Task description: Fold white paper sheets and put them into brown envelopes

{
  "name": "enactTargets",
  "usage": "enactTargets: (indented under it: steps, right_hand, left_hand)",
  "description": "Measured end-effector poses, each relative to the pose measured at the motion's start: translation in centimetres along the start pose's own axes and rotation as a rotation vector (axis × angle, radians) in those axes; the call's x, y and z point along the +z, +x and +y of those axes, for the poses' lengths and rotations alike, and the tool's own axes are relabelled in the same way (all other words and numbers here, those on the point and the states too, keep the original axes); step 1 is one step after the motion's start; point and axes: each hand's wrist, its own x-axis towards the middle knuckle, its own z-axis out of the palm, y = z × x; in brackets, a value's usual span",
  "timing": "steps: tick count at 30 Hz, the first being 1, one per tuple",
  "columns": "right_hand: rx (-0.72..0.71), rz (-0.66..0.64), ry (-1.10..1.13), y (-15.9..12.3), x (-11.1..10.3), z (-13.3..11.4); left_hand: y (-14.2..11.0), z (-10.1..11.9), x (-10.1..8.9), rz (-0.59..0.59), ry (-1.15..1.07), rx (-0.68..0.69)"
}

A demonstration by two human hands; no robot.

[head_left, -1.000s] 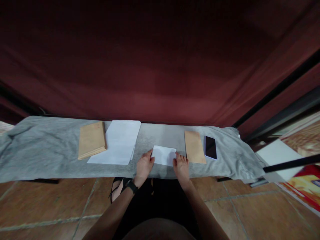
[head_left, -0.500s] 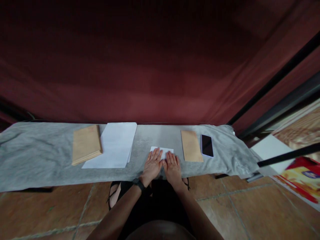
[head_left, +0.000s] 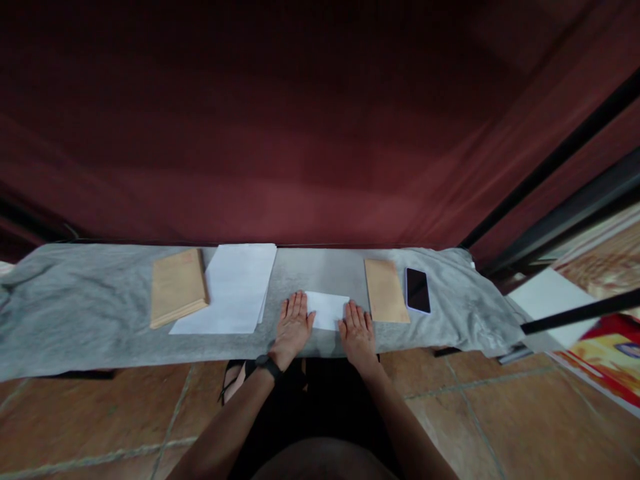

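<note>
A small folded sheet of white paper [head_left: 327, 311] lies on the grey cloth between my two hands. My left hand [head_left: 293, 327] is spread flat at the paper's left edge, its thumb close to the sheet; a dark watch circles that wrist. Flat at the right edge is my right hand [head_left: 358, 333], with its fingertips at the paper's side. Neither hand grips anything. To the right of my right hand lies a single brown envelope [head_left: 387, 293].
A stack of brown envelopes [head_left: 179, 287] sits at the left, overlapping larger white sheets [head_left: 233, 290]. A phone [head_left: 417, 291] rests right of the single envelope. The grey cloth [head_left: 90, 300] covers a narrow table against a dark red curtain [head_left: 300, 167]. Black metal bars [head_left: 575, 316] stand at the right.
My hands have slid apart, left and right, off the folded white paper, so more of it shows between them. The view has shifted slightly.
</note>
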Motion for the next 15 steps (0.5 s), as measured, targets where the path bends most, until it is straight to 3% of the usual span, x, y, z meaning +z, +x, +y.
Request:
enactTargets:
  steps: [3, 7, 10, 15]
  right_hand:
    - [0.003, -0.016, -0.017, -0.1, -0.3, -0.1]
    - [-0.007, -0.057, -0.061, -0.2, -0.5, -0.3]
    - [-0.022, -0.055, -0.086, -0.3, -0.4, -0.3]
    - [-0.027, -0.008, -0.073, -0.3, 0.1, -0.1]
  left_hand:
    - [0.0, 2.1, -0.2, 0.018, -0.066, 0.094]
    - [0.4, 5.5, -0.1, -0.085, -0.201, 0.349]
    - [1.2, 6.8, 0.2, -0.126, -0.229, 0.343]
    - [2.2, 6.0, 0.5, -0.148, -0.204, 0.299]
